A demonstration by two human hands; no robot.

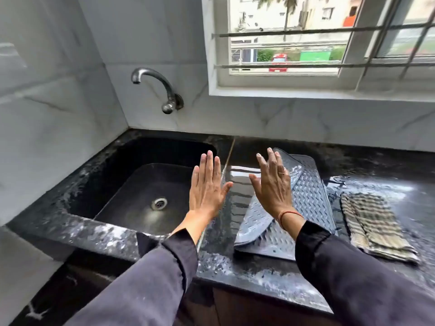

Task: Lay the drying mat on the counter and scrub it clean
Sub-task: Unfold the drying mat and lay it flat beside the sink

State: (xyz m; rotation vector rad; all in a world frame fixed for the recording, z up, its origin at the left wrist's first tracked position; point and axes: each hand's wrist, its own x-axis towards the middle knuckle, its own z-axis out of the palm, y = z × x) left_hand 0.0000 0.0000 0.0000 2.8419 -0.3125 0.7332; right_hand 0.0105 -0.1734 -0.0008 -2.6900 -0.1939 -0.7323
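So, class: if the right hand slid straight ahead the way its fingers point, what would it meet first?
Probably the folded drying mat under the right hand, if it is low enough; otherwise the tiled wall behind. Depth is unclear.

Grey ridged drying mat folded, flat on counter.

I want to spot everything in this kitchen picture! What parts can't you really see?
Head view only:
- Drying mat: folded over itself, and the right hand covers part, so its inner face is hidden.
- Sink: the left hand and sleeve hide its right side.
- Striped cloth: folded and blurry, so its weave is unclear.
- Counter: cut off by the right edge.
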